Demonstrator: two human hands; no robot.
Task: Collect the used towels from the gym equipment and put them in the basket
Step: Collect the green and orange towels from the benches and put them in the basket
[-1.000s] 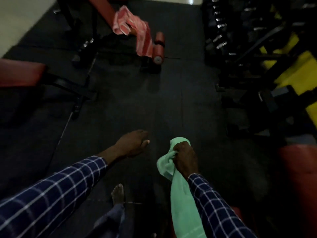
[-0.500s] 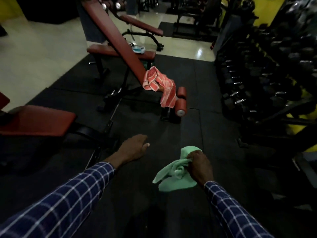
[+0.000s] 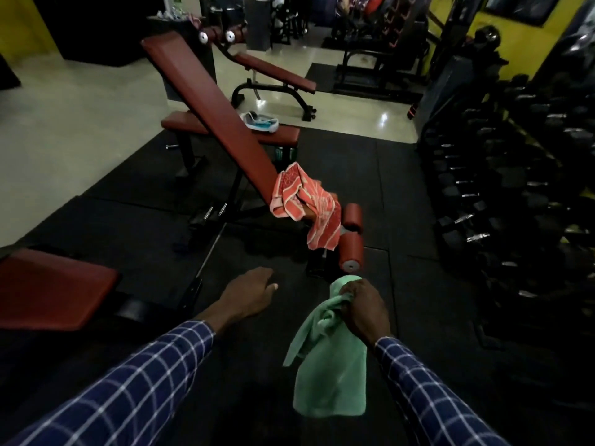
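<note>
Head view shows the right hand (image 3: 363, 309) closed around the bunched top of a pale green terry towel (image 3: 328, 365), which hangs free below the fist. The left hand (image 3: 249, 294) is empty, fingers loosely open, reaching forward over the black rubber floor mat (image 3: 396, 194). Just beyond it, an orange-red striped cloth towel (image 3: 306, 201) lies draped over the near, low end of the dark red padded incline bench (image 3: 219, 114), spilling down beside the red foam rollers (image 3: 352, 239). A good pickup, I judge, means pinching the striped towel at its highest fold and lifting straight up so it clears the rollers without snagging. A white and teal item (image 3: 260, 121) on the far flat bench could be another cloth; it is too small to tell. No basket is in sight.
</note>
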